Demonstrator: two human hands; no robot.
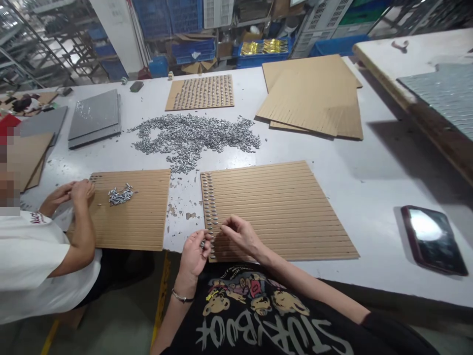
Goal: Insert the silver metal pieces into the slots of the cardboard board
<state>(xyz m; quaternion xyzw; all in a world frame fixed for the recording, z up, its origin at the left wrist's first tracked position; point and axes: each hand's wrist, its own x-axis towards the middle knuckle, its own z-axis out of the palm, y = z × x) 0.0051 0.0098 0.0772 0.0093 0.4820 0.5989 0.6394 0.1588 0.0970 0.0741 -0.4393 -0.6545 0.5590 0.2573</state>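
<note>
In front of me lies a ridged cardboard sheet (pixel 273 212), with small silver spindle-shaped pieces (pixel 209 197) standing in rows along its left edge. My left hand (pixel 194 254) is curled at the sheet's lower left corner, and a few of the same silver pieces show between its fingers. Just to its right, my right hand (pixel 242 237) reaches over the sheet with thumb and forefinger pinched beside the rows. Whatever sits in that pinch is too small to make out. A large loose heap of silver pieces (pixel 199 135) spreads across the table beyond the sheet.
At left, a co-worker's hands (pixel 76 191) work at another ridged sheet (pixel 144 222) bearing a small pile. Behind are a filled board (pixel 203 92), stacked cardboard (pixel 314 98) and grey sheets (pixel 96 116). A phone (pixel 434 239) lies at right. The table's front edge runs near my body.
</note>
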